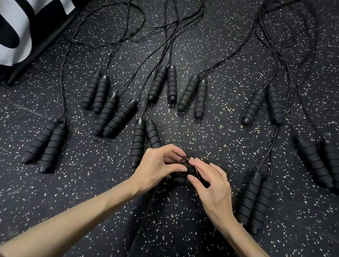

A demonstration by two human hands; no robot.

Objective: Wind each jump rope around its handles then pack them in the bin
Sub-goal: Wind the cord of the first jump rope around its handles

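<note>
Centrally, low on the black white-speckled rubber floor: a wound black jump rope bundle, thin cord coiled round its ribbed foam handles, pinched by left hand and right hand (fingertips curled on it from either side). Around it, unwound ropes' paired handles, cords trailing away. Far left, a black-and-white bin.

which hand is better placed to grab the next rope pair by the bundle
Left. The left hand sits beside the black ribbed foam handle pair; the right hand is farther away.
</note>
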